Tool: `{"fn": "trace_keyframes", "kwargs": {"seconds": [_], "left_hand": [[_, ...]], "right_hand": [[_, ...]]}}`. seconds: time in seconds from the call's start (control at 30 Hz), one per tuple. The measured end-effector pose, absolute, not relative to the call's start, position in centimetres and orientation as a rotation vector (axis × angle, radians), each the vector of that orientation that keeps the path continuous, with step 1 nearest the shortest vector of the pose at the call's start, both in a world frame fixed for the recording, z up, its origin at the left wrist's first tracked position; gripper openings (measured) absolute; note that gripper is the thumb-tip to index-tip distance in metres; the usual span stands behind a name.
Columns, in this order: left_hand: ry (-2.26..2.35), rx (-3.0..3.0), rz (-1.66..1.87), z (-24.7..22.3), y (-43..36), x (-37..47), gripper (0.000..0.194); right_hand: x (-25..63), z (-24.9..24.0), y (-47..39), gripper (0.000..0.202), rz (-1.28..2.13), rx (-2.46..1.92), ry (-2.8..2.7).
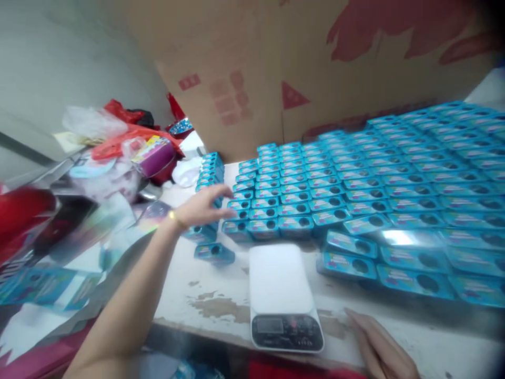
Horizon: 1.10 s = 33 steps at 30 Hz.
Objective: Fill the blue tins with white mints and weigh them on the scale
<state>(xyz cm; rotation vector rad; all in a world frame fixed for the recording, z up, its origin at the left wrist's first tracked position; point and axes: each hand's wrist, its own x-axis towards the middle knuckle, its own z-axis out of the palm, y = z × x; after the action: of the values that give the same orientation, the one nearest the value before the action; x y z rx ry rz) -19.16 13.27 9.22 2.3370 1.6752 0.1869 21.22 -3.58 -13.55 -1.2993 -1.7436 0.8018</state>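
Observation:
My left hand (205, 205) is stretched out over the left-hand rows of small blue boxes (263, 226). Its thumb and fingers are apart and nothing shows between them; whether the fingertips touch a box is unclear. A yellow band (172, 215) circles that wrist. One blue box (214, 252) stands by itself below the hand. My right hand (381, 342) is low at the table's front edge, fingers extended and holding nothing visible. Between the two hands lies a white digital scale (280, 279) with a dark display panel; no box rests on its plate.
Dense rows of blue boxes (418, 184) fill the right side of the worn white table (221, 310). A large cardboard box (252, 58) stands behind them. At left are piled red bags (130, 142), a purple package (155, 158) and flat blue packaging (43, 287).

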Motion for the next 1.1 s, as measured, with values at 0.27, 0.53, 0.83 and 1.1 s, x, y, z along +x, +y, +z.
{"fn": "trace_keyframes", "kwargs": {"seconds": [0.27,0.53,0.83,1.1], "left_hand": [[2.014,2.457,-0.014,2.1,-0.1,-19.1,0.025],[1.965,2.554,0.484,5.9,-0.9,-13.7,0.04],[1.601,2.684,0.186,3.9,2.3,-6.8,0.037],[1.875,2.325,0.941,3.5,-1.3,-10.5,0.032]], "right_hand": [[21.5,-13.2,-2.2,0.028,0.729,-1.161,-1.877],[19.5,-8.5,-1.8,0.03,1.454,-1.442,-1.106],[19.7,-5.3,-3.0,0.053,1.943,-1.285,-0.507],[20.0,-5.0,-3.6,0.049,1.903,-1.295,-1.007]]}}
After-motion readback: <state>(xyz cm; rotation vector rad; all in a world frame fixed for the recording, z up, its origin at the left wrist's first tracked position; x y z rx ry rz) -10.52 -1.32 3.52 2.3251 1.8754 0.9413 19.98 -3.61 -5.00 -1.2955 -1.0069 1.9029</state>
